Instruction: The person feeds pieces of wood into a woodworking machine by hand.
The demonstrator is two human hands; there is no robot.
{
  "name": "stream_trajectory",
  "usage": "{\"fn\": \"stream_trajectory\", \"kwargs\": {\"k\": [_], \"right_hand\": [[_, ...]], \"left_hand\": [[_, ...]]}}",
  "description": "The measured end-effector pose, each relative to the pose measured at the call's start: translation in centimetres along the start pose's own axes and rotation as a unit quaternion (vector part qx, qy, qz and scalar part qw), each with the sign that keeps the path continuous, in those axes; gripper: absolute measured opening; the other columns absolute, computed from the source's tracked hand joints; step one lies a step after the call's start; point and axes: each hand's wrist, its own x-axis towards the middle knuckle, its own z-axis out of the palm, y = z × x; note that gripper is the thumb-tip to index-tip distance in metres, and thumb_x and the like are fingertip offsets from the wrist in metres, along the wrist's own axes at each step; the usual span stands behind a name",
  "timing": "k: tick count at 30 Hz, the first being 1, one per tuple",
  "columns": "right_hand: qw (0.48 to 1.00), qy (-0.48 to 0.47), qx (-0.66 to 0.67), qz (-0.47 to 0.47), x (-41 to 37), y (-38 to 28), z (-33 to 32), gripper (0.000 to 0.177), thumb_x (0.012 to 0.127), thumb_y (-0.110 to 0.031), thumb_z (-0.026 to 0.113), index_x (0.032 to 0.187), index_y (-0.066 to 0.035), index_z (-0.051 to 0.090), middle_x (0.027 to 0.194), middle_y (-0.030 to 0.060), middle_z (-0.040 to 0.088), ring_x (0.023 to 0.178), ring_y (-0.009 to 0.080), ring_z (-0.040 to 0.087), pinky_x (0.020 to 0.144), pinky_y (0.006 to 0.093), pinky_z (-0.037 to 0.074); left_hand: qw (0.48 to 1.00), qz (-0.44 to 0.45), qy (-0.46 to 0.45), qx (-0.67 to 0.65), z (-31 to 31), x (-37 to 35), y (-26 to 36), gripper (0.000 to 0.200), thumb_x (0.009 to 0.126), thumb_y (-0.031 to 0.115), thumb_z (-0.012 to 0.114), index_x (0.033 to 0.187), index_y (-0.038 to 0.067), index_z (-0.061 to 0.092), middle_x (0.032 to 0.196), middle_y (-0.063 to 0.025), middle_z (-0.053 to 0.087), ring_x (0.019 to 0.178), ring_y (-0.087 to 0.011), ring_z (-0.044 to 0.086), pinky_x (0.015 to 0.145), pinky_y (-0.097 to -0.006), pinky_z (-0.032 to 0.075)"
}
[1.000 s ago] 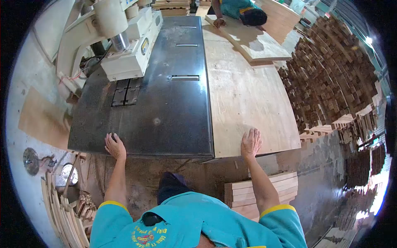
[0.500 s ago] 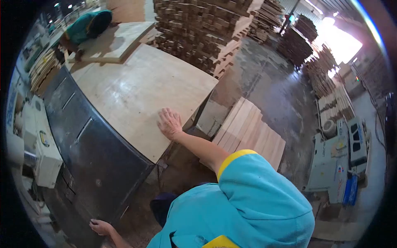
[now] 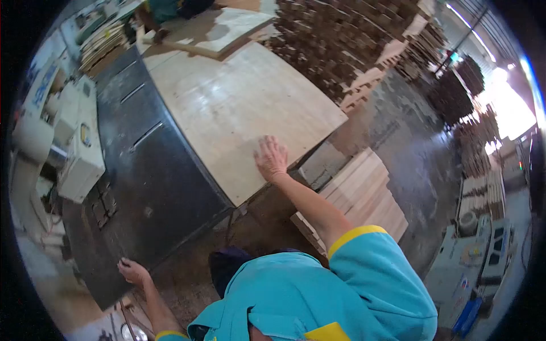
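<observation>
My right hand (image 3: 271, 158) lies flat on the pale wooden board (image 3: 244, 102), fingers spread, close to its near right edge. The board rests beside the dark metal table (image 3: 165, 187). My left hand (image 3: 134, 272) is over the near part of that table, by its front edge. Its fingers are curled together; whatever they may hold is hidden. Farther along the board lies a thicker light panel (image 3: 227, 34), with another person's arm (image 3: 149, 23) at its far left side.
Light planks (image 3: 367, 196) are stacked to the right of the board. A tall pile of wood pieces (image 3: 341, 42) stands behind it. A white machine unit (image 3: 82, 153) sits on the dark table's left side. Grey machine housings (image 3: 460, 258) stand at far right.
The view has tilted and shifted, so the table and board appear farther up and to the right. My right hand still lies on the board; my left hand stays curled at the dark table.
</observation>
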Motion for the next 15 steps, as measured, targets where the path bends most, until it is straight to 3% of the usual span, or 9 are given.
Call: {"fn": "stream_trajectory", "kwargs": {"k": [15], "right_hand": [[0.998,-0.062,0.017,0.020,0.67,-0.58,-0.72,0.051,0.092,-0.041,0.047,0.134,-0.012,0.045,0.145,0.0087,0.035,0.138,0.0276,0.026,0.107,0.0548,0.024]], "left_hand": [[0.998,0.009,0.057,0.001,0.74,-0.15,0.33,0.047,0.098,0.042,0.038,0.126,0.008,0.054,0.137,-0.0105,0.049,0.125,-0.0302,0.046,0.101,-0.0525,0.032]]}}
